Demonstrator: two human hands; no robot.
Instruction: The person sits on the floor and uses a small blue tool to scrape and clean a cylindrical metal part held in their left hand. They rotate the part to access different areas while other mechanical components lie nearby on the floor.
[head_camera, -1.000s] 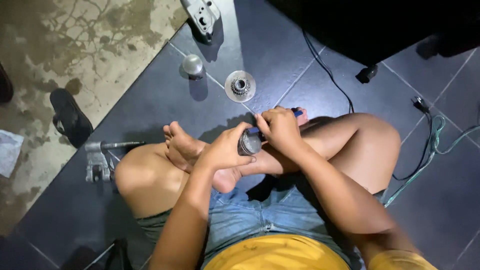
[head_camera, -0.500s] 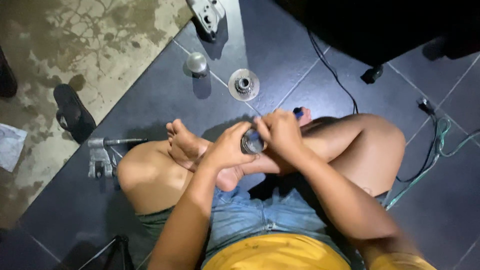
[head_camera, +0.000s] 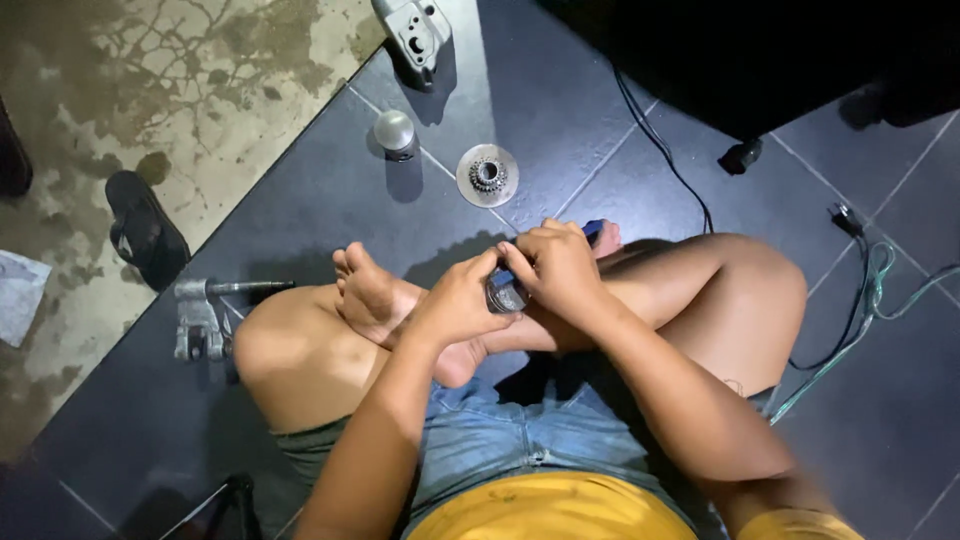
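I sit cross-legged on dark floor tiles. My left hand (head_camera: 455, 300) and my right hand (head_camera: 560, 268) both close around a small round metal part (head_camera: 503, 293) held over my ankles. A blue-tipped tool (head_camera: 593, 230) pokes out past my right hand's fingers; which hand grips it I cannot tell. On the tiles ahead lie a flat round metal disc with a gear hub (head_camera: 487, 175) and a small domed metal cap (head_camera: 395, 133).
A grey metal casting (head_camera: 415, 28) lies at the top, and a metal shaft with a bracket (head_camera: 205, 310) beside my left knee. A black sandal (head_camera: 145, 230) rests on the rough concrete. Black and green cables (head_camera: 860, 300) run at the right.
Both hands stay closed on the metal part with only slight shifts. The view has drifted a little, so the floor parts sit slightly lower in frame.
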